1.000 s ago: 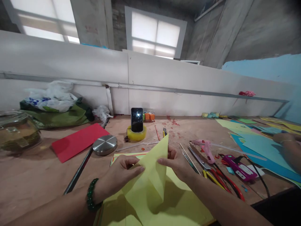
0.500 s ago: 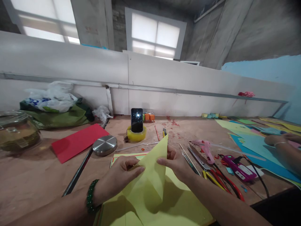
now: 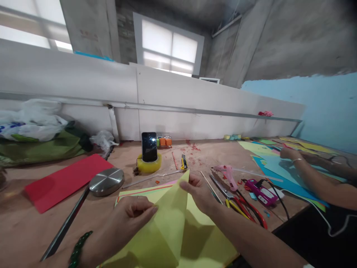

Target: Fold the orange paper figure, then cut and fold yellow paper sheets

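A pale yellow sheet of paper (image 3: 170, 219) is lifted and bent into a slanting peak between my hands. My right hand (image 3: 199, 193) pinches it close to its raised top corner, thumb on the near face. At the sheet's left edge, the thumb and fingertips of my left hand (image 3: 126, 223) close on the paper. A green bead bracelet (image 3: 79, 247) circles the left wrist. Beneath lies a stack of coloured paper (image 3: 210, 238), yellow on top, with orange and pink edges showing at the back.
Scissors (image 3: 223, 186), pliers (image 3: 240, 210), a pink glue gun (image 3: 227, 175) and a purple device (image 3: 262, 192) lie to the right. A phone (image 3: 149, 147) stands in a tape roll (image 3: 149, 164). Leftward are a metal disc (image 3: 106, 181) and red paper (image 3: 68, 180). Another person's hand (image 3: 291, 154) is over blue paper.
The view has swung to the right. My left hand has shifted left and down along the sheet, while my right hand keeps its pinch. The other person's hand has lifted farther back.
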The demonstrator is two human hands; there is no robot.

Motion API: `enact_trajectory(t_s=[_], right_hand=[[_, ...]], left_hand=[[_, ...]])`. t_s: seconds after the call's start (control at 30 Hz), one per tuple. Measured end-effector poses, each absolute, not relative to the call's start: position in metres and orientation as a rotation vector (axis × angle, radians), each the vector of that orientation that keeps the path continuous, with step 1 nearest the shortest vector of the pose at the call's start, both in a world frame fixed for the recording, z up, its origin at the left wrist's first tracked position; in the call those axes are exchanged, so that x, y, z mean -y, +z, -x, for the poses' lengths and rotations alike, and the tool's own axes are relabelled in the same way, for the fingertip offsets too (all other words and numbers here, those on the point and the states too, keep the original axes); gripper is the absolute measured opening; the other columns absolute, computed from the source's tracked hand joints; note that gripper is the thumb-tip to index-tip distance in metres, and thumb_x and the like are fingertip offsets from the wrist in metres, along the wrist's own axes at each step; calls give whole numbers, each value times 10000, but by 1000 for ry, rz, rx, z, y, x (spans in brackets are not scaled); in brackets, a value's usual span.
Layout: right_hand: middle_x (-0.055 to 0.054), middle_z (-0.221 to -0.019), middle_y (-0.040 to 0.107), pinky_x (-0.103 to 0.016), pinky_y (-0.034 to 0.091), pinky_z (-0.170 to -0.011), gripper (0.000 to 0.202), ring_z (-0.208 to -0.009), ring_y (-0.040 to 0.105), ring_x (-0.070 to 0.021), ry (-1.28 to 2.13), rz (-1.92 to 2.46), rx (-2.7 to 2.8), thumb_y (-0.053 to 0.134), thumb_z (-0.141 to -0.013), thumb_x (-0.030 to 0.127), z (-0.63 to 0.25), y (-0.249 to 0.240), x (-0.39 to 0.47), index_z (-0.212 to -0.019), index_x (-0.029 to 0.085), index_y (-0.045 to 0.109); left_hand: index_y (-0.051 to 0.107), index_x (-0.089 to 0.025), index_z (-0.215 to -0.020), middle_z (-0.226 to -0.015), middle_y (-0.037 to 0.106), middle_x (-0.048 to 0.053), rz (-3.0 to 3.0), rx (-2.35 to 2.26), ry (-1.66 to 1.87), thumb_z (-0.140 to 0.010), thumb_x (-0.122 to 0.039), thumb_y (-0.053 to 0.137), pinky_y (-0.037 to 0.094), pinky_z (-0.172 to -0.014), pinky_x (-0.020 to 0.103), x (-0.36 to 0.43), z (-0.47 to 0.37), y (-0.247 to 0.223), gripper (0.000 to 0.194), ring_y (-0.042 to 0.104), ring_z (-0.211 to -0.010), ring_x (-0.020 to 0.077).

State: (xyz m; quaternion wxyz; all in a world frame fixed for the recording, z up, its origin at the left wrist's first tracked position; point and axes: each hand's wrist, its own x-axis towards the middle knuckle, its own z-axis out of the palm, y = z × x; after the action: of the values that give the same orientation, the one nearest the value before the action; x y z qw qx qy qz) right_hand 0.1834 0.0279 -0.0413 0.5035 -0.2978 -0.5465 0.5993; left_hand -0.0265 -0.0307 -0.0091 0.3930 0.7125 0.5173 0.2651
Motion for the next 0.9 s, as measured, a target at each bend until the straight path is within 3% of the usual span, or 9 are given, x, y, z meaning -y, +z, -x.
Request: enact_trajectory(t_s=[0.13, 0.4, 0.7, 0.9], right_hand=[[20, -554, 603, -248, 441, -562, 432, -517, 513, -95, 1334, 772, 1309, 812, -602, 563, -191, -38, -34, -579, 158, 664], [1, -555, 619, -252, 433, -549, 399, -525, 525, -106, 1305, 809, 1339, 807, -603, 539, -192, -34, -35, -586, 155, 700], [74, -406, 453, -207, 320, -410, 506, -373, 366, -57, 1319, 949, 1508, 758, -550, 630, -200, -29, -48, -496, 200, 499], [65, -411, 485, -208, 263, -440, 336, -428, 406, -72, 1229, 1206, 1804, 798, -561, 399, -198, -47, -64, -487, 167, 567]], left_hand=[[360, -209, -495, -542, 323, -38, -1829, -1307, 635, -712, -642, 462, 241, -473, 240, 33, 25, -9, 495, 320, -521, 114], [389, -204, -487, -501, 320, -55, -1598, -1258, 558, -617, -746, 571, 199, -432, 227, 29, 30, -7, 587, 281, -476, 92], [520, -177, -516, -455, 435, -47, -1298, -1213, 472, -525, -729, 709, 187, -431, 226, 26, 44, -4, 583, 311, -420, 78], [316, -227, -448, -449, 226, -80, -1659, -1315, 299, -589, -675, 635, 128, -431, 251, -3, 44, -15, 568, 181, -439, 75]])
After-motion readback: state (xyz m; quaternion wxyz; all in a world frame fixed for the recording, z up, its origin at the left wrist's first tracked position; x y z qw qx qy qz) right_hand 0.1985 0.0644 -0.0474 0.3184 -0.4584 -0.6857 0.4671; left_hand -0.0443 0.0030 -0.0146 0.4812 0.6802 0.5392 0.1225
